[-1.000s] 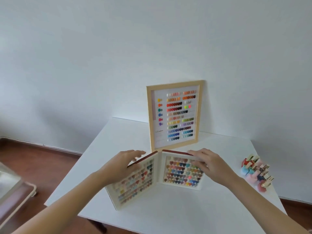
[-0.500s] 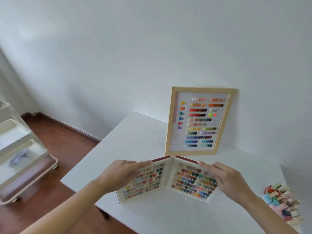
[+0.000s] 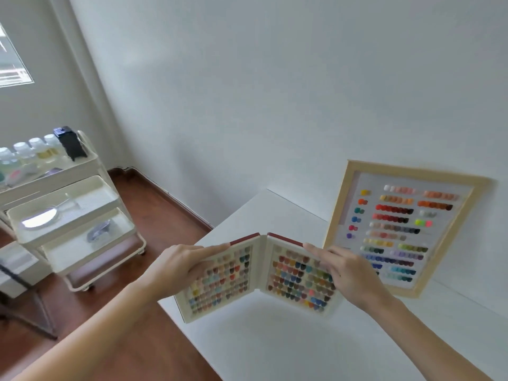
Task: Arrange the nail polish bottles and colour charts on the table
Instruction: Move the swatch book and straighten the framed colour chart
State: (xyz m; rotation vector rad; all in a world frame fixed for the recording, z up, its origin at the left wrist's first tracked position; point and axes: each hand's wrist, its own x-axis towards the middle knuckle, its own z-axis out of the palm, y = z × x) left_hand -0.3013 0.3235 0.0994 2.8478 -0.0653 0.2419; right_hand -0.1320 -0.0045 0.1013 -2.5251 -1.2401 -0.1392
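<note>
A folding colour chart book (image 3: 255, 276) with red covers stands open like a V on the white table (image 3: 288, 334), its two pages full of small colour swatches. My left hand (image 3: 181, 266) grips the top edge of the left page. My right hand (image 3: 343, 270) lies over the top of the right page. Behind it a wooden-framed colour chart (image 3: 404, 226) leans upright against the wall. No nail polish bottles are in view.
A cream three-tier trolley (image 3: 68, 215) stands on the brown floor to the left, with jars and a black box (image 3: 72, 144) on top and a mirror on the middle shelf. The table's left edge lies just under the book's left page.
The view has swung left and tilted. The trolley has come into sight and the nail polish bottles at the right have left the view. Both hands still hold the open book.
</note>
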